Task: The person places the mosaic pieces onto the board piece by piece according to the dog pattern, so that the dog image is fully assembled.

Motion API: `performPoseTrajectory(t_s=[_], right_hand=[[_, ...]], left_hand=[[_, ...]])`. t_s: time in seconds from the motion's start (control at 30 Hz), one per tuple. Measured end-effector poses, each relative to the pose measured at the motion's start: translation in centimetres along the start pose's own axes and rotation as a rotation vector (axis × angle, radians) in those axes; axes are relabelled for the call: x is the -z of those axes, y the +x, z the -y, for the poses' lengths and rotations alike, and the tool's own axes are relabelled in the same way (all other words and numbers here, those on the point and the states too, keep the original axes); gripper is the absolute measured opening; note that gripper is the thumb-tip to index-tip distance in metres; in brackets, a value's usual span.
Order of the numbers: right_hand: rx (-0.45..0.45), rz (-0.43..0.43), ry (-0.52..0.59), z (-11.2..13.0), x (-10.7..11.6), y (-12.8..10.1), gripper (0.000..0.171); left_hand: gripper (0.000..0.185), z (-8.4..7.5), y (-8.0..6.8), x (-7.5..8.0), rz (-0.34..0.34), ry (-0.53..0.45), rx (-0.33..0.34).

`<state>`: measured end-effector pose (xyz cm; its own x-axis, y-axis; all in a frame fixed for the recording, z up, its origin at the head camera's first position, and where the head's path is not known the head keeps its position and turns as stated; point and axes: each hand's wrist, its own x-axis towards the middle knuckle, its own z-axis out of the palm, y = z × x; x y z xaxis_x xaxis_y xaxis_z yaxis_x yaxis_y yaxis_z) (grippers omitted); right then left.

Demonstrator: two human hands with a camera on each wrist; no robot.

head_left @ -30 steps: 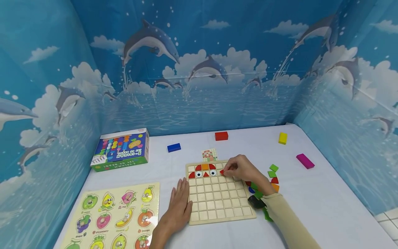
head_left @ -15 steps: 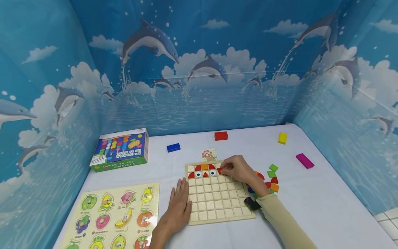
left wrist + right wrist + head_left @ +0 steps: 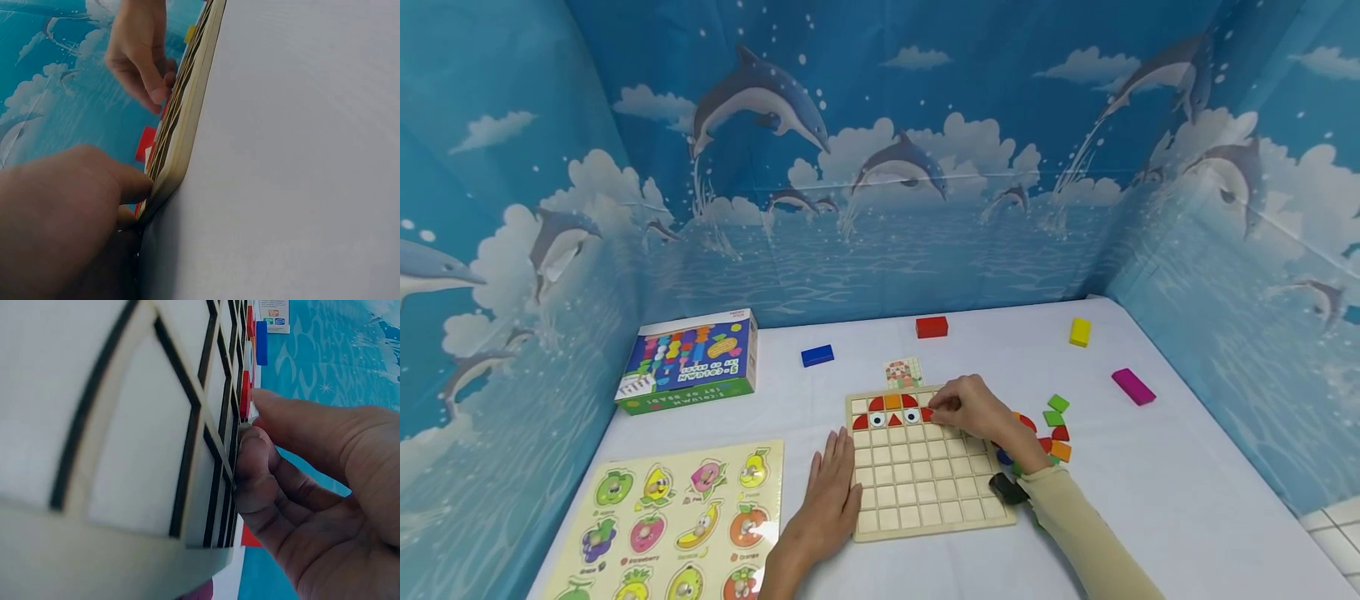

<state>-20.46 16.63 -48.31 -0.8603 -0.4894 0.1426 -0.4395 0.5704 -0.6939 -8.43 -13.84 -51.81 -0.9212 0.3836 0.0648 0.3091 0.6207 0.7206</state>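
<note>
A white table [image 3: 1150, 500] carried a wooden grid board [image 3: 925, 483], a fruit puzzle [image 3: 677, 521], a colourful box [image 3: 688, 362], a small card [image 3: 903, 372], scattered loose tiles [image 3: 1056, 429] and four separate blocks: blue [image 3: 817, 356], red [image 3: 931, 327], yellow [image 3: 1079, 332], magenta [image 3: 1132, 387].

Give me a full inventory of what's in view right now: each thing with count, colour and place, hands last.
Grid board: one, pale wood, centre of the table.
Placed pieces: red, orange and two eye tiles, top rows of the board.
Red piece: one, at the right fingertips on the board.
Loose pieces: several, green, red, orange, blue, right of the board.
Pattern card: one, behind the board.
Blocks: blue, red, yellow, magenta, far table.
Toy box: one, multicoloured, left rear.
Fruit puzzle: one, front left.
Left hand: flat against the board's left edge.
Right hand: pinches the red piece.
</note>
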Motion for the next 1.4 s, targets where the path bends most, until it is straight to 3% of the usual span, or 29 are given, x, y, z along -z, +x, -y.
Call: performPoseTrajectory(t_s=[0.17,0.4,0.53,0.8,1.13,1.4], right_hand=[[0.001,-0.007,-0.001,0.0,1.1,-0.2,0.009],[-0.072,-0.011,-0.049,-1.4,4.8,-1.7,0.018],[-0.160,-0.049,-0.097,-3.1,7.1,-3.4,0.021],[-0.421,-0.167,-0.162,-6.3,10.4,-7.7,0.033],[-0.530,-0.155,-0.119,-9.1,10.8,-10.0,0.038],[-0.534,-0.153,-0.102,-9.1,11.0,-10.2,0.034]], left_hand=[[0.068,0.1,0.1,0.0,-0.005,-0.003,0.004],[0.068,0.0,0.3,0.0,0.016,0.047,0.046],[0.069,0.0,0.2,-0.1,0.020,0.046,0.057],[0.068,-0.1,-0.1,0.0,-0.009,0.006,0.014],[0.070,0.5,-0.3,-0.4,-0.013,0.042,0.001],[0.069,1.0,-0.2,-0.6,-0.031,0.053,-0.040]])
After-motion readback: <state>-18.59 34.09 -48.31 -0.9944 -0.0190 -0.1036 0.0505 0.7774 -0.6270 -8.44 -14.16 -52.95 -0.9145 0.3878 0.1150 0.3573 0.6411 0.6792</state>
